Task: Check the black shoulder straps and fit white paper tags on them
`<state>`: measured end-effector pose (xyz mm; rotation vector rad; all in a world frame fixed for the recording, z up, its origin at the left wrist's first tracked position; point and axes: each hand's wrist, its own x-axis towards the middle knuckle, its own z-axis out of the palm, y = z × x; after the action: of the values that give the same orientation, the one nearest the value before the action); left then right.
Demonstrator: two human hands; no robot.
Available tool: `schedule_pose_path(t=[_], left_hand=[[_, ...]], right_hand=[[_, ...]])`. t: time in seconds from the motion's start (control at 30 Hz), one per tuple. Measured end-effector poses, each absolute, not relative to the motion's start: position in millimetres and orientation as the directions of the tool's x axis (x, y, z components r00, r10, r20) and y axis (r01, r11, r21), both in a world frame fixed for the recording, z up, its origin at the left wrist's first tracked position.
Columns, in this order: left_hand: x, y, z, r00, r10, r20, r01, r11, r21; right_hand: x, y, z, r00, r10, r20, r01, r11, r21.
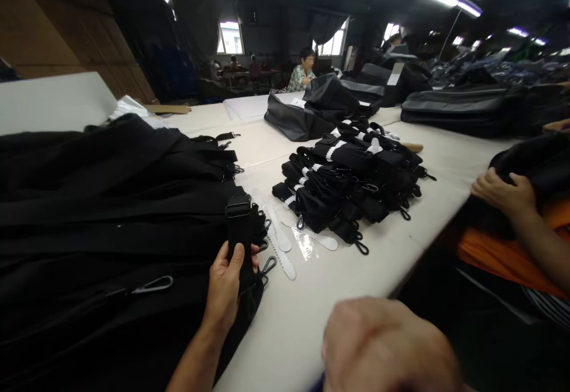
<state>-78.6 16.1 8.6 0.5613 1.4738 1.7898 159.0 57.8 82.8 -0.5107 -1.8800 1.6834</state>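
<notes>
My left hand (229, 276) grips a black strap (239, 225) with a buckle at its upper end, thumb on top and fingers behind. Beneath and left of it spreads a big pile of black straps (111, 202) with metal hooks along its right edge. Close to the camera, my right hand (387, 344) is blurred and bent over the table's front edge; its fingers are hidden. Bundled black straps (347, 172) with white bands lie mid-table. Between the two piles are white toothed strips (285, 261) and a clear plastic bag (306, 243).
Black bags (298, 117) stand on the white table (356, 279) farther back, with stacked grey-black bags (454, 107) at the right. Another person's hand (505, 193) touches dark material at the right edge. Someone in a checked shirt (297, 78) is across the table.
</notes>
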Motion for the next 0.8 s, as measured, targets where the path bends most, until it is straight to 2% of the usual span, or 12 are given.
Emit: schedule_pose_path(t=[0.07,0.13,0.2,0.27,0.37,0.47,0.53,0.57,0.63,0.73,0.8], left_hand=[[-82,16,6,-0.64,0.759,-0.121,-0.279,-0.083,0.957],[-84,17,4,-0.639,0.761,-0.111,-0.275,-0.091,0.957],[-84,18,2,-0.636,0.763,-0.113,-0.282,-0.093,0.955],[-84,20,2,-0.643,0.758,-0.111,-0.298,-0.114,0.948],[-84,22,2,-0.651,0.756,-0.067,-0.279,-0.157,0.947],[-84,22,2,-0.643,0.765,-0.032,-0.254,-0.174,0.951],[-83,21,3,-0.638,0.769,-0.029,-0.263,-0.182,0.947],[-82,21,3,-0.635,0.772,-0.028,-0.268,-0.186,0.945],[-82,20,4,-0.624,0.781,-0.019,-0.273,-0.195,0.942],[-82,20,3,-0.607,0.795,-0.01,-0.272,-0.195,0.942],[-82,22,0,-0.596,0.803,-0.017,-0.265,-0.177,0.948]], right_hand=[[133,89,60,-0.673,0.685,0.277,0.002,0.377,-0.926],[119,120,30,-0.485,0.799,0.354,0.272,0.523,-0.808],[118,145,3,-0.403,0.853,0.332,0.574,0.518,-0.634],[124,160,-15,-0.423,0.86,0.286,0.729,0.511,-0.456],[129,163,-23,-0.511,0.81,0.288,0.772,0.58,-0.262],[129,154,-18,-0.57,0.75,0.336,0.751,0.641,-0.157],[134,147,-10,-0.579,0.741,0.341,0.729,0.657,-0.19],[138,143,-5,-0.568,0.755,0.326,0.715,0.65,-0.259],[148,134,8,-0.549,0.799,0.245,0.64,0.59,-0.492],[154,125,24,-0.575,0.815,0.071,0.4,0.356,-0.845],[146,123,27,-0.587,0.81,-0.001,0.229,0.165,-0.959]])
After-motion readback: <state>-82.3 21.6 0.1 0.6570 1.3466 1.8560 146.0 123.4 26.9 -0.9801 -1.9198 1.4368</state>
